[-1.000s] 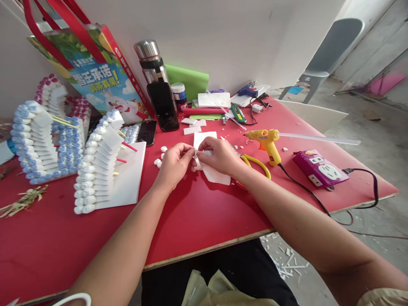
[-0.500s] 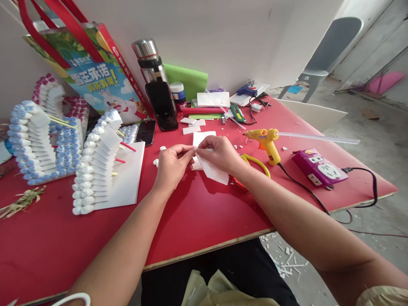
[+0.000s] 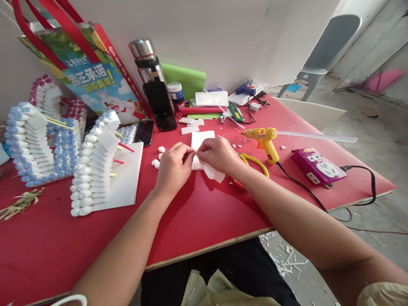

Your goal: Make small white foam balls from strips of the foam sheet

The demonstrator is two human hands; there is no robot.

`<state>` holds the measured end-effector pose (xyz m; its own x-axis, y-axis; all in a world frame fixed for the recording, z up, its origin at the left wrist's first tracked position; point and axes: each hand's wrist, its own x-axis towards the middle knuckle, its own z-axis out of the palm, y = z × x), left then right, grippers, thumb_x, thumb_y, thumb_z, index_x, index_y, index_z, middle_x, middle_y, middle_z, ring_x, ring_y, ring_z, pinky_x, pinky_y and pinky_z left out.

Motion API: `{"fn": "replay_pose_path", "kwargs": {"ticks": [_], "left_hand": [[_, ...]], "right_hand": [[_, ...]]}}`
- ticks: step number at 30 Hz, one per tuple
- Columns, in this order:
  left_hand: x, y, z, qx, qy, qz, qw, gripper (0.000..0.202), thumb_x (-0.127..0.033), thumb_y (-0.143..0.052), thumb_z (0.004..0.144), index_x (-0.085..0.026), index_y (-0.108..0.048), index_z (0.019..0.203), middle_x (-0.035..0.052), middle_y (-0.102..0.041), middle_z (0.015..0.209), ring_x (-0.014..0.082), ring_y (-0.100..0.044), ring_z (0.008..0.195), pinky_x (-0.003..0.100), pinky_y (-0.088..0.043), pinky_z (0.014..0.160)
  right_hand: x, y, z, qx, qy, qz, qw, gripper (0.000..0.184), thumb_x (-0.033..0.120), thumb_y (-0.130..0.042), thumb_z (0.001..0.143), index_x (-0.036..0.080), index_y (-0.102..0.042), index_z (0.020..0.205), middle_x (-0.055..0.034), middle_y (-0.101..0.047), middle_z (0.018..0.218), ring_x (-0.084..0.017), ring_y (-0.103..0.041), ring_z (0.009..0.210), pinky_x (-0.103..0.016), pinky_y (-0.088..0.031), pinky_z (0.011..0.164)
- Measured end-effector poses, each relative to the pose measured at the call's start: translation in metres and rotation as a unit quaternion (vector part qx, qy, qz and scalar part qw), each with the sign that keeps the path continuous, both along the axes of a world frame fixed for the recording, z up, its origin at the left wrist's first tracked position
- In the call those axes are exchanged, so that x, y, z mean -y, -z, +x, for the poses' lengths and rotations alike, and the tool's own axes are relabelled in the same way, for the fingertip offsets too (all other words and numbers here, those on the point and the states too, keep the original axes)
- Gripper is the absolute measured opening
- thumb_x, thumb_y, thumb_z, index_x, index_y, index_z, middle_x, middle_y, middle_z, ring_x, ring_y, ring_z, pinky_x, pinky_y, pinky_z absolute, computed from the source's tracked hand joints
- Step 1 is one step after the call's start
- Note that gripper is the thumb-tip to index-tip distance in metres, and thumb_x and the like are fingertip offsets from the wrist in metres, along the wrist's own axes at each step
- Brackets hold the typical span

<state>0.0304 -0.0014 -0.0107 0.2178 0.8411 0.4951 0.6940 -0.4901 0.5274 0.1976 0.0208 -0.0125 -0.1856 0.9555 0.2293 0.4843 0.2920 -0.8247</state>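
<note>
My left hand point(image 3: 174, 168) and my right hand point(image 3: 220, 155) meet over the red table point(image 3: 197, 212), both pinched on a small white foam sheet point(image 3: 212, 172) that hangs folded below my right fingers. Under them lies a flat white foam piece point(image 3: 200, 138). A few small white foam bits point(image 3: 157, 161) lie just left of my left hand. Yellow-handled scissors point(image 3: 255, 161) rest right behind my right wrist.
A yellow glue gun point(image 3: 266, 140) with a long glue stick stands to the right, corded beside a purple power strip point(image 3: 317, 165). White and blue foam models point(image 3: 95, 165) fill the left. A red bag point(image 3: 92, 80), flask point(image 3: 148, 59), phones and foam scraps line the wall.
The white sheet in my fingers has been folded or gathered smaller, and both hands have drawn closer together over the flat piece.
</note>
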Motion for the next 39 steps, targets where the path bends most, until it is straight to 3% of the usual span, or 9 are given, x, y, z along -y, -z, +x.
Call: {"fn": "replay_pose_path", "kwargs": {"ticks": [4, 9, 16, 22, 29, 32, 34, 36, 39], "left_hand": [[0.000, -0.002, 0.000, -0.080, 0.024, 0.067, 0.994, 0.021, -0.025, -0.050, 0.096, -0.019, -0.067, 0.086, 0.0069, -0.065, 0.084, 0.0197, -0.059, 0.077, 0.030, -0.040, 0.069], [0.002, -0.004, 0.000, -0.100, 0.028, 0.082, 0.991, 0.025, -0.026, -0.047, 0.098, -0.020, -0.069, 0.088, 0.0091, -0.066, 0.086, 0.0219, -0.059, 0.080, 0.033, -0.040, 0.072], [0.003, -0.007, -0.002, 0.076, 0.053, -0.004, 0.996, 0.017, -0.031, -0.059, 0.094, -0.020, -0.072, 0.094, 0.0072, -0.069, 0.094, 0.0185, -0.064, 0.084, 0.029, -0.048, 0.076], [0.000, -0.003, 0.001, 0.299, 0.031, -0.180, 0.937, 0.025, -0.036, -0.071, 0.084, -0.016, -0.075, 0.099, 0.0041, -0.070, 0.074, 0.0162, -0.065, 0.064, 0.028, -0.054, 0.063], [-0.001, -0.002, 0.001, 0.270, 0.027, -0.166, 0.948, 0.019, -0.032, -0.071, 0.084, -0.017, -0.076, 0.096, 0.0027, -0.069, 0.071, 0.0145, -0.063, 0.064, 0.025, -0.051, 0.061], [-0.002, -0.003, -0.001, 0.262, 0.022, -0.162, 0.951, 0.020, -0.032, -0.071, 0.084, -0.017, -0.075, 0.096, 0.0020, -0.067, 0.069, 0.0145, -0.062, 0.065, 0.025, -0.051, 0.062], [-0.002, -0.003, -0.002, 0.265, 0.025, -0.161, 0.950, 0.019, -0.032, -0.071, 0.084, -0.017, -0.075, 0.095, 0.0018, -0.067, 0.070, 0.0141, -0.061, 0.064, 0.024, -0.050, 0.061], [-0.003, -0.004, -0.003, 0.273, 0.033, -0.161, 0.948, 0.018, -0.032, -0.070, 0.085, -0.017, -0.074, 0.095, 0.0023, -0.068, 0.073, 0.0138, -0.061, 0.064, 0.024, -0.050, 0.061], [-0.002, -0.006, -0.004, 0.271, 0.048, -0.144, 0.951, 0.017, -0.030, -0.070, 0.085, -0.018, -0.072, 0.097, 0.0033, -0.070, 0.080, 0.0141, -0.063, 0.069, 0.025, -0.052, 0.065]], "right_hand": [[-0.001, 0.000, 0.001, -0.108, -0.009, -0.083, 0.991, 0.010, 0.024, -0.063, 0.070, 0.015, -0.068, 0.067, 0.0004, -0.062, 0.060, -0.012, -0.053, 0.058, -0.023, -0.038, 0.052], [-0.002, 0.002, 0.001, -0.203, -0.014, -0.138, 0.969, 0.016, 0.031, -0.069, 0.069, 0.015, -0.068, 0.070, 0.0011, -0.058, 0.059, -0.011, -0.050, 0.054, -0.023, -0.037, 0.048], [-0.004, 0.004, 0.000, -0.244, -0.025, -0.147, 0.958, 0.014, 0.029, -0.068, 0.069, 0.016, -0.067, 0.073, -0.0002, -0.062, 0.065, -0.013, -0.055, 0.058, -0.023, -0.042, 0.052], [-0.002, 0.001, 0.001, -0.200, -0.042, -0.088, 0.975, 0.016, 0.032, -0.066, 0.074, 0.015, -0.067, 0.074, -0.0005, -0.063, 0.068, -0.013, -0.055, 0.061, -0.023, -0.042, 0.055], [0.002, -0.003, 0.002, -0.070, -0.033, 0.026, 0.997, 0.014, 0.029, -0.065, 0.081, 0.016, -0.069, 0.077, -0.0013, -0.068, 0.075, -0.013, -0.057, 0.069, -0.023, -0.040, 0.060], [0.000, -0.008, 0.008, -0.095, -0.054, -0.032, 0.993, 0.027, 0.043, -0.068, 0.083, 0.016, -0.069, 0.078, -0.0025, -0.067, 0.071, -0.014, -0.057, 0.064, -0.023, -0.040, 0.056], [-0.004, -0.012, 0.013, -0.172, -0.078, -0.144, 0.972, 0.042, 0.055, -0.064, 0.086, 0.015, -0.069, 0.077, -0.0058, -0.069, 0.070, -0.016, -0.060, 0.062, -0.025, -0.044, 0.054], [-0.007, -0.015, 0.018, -0.270, -0.099, -0.266, 0.920, 0.048, 0.058, -0.055, 0.092, 0.014, -0.069, 0.080, -0.0102, -0.072, 0.075, -0.020, -0.066, 0.064, -0.028, -0.051, 0.058], [-0.008, -0.016, 0.020, -0.363, -0.145, -0.407, 0.826, 0.033, 0.039, -0.047, 0.099, 0.014, -0.067, 0.093, -0.0135, -0.075, 0.082, -0.025, -0.073, 0.071, -0.038, -0.058, 0.069]]}}
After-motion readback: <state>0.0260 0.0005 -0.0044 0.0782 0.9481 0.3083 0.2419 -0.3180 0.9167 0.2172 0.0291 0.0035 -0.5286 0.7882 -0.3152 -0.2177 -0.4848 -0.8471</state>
